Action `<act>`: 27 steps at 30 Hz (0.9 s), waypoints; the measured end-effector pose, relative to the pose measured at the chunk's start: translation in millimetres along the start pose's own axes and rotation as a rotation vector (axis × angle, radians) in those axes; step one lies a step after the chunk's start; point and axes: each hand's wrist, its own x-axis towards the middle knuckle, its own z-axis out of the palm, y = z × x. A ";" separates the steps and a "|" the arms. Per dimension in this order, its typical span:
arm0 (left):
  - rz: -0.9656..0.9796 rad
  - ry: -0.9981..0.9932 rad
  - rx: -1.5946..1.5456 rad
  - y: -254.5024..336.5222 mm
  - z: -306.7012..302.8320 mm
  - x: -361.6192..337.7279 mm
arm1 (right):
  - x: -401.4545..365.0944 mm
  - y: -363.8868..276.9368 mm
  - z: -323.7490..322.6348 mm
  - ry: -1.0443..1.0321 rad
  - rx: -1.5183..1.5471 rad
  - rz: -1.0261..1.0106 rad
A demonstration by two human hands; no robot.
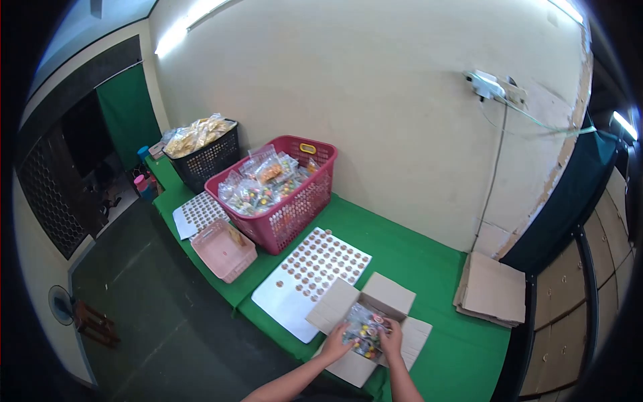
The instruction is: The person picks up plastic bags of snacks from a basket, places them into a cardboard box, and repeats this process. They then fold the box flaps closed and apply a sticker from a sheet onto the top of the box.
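Observation:
An open cardboard box (pixel 331 309) with its flaps folded out stands at the front of the green-covered table. Inside it lie clear plastic packets (pixel 366 329) with small colourful pieces showing through. My left hand (pixel 337 344) reaches in at the box's left side, its fingers closed on the edge of a packet. On the right side, my right hand (pixel 391 337) grips packet plastic near a round reddish label. My fingertips are partly hidden among the packets. Just left of the box lies a white sheet of round brown stickers (pixel 321 258), its lower left part bare.
A maroon basket (pixel 295 221) full of clear packets stands behind the sticker sheet. Beyond are a black basket (pixel 207 164) of yellowish packets, a pink basket (pixel 228 268) and another sticker sheet (pixel 201 214). Flat cardboard (pixel 492 288) is stacked at the right, against the wall.

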 end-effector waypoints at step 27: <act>0.158 0.280 -0.632 -127.1 -522.2 197.7 | 246.6 -336.2 319.0 0.119 0.507 -0.232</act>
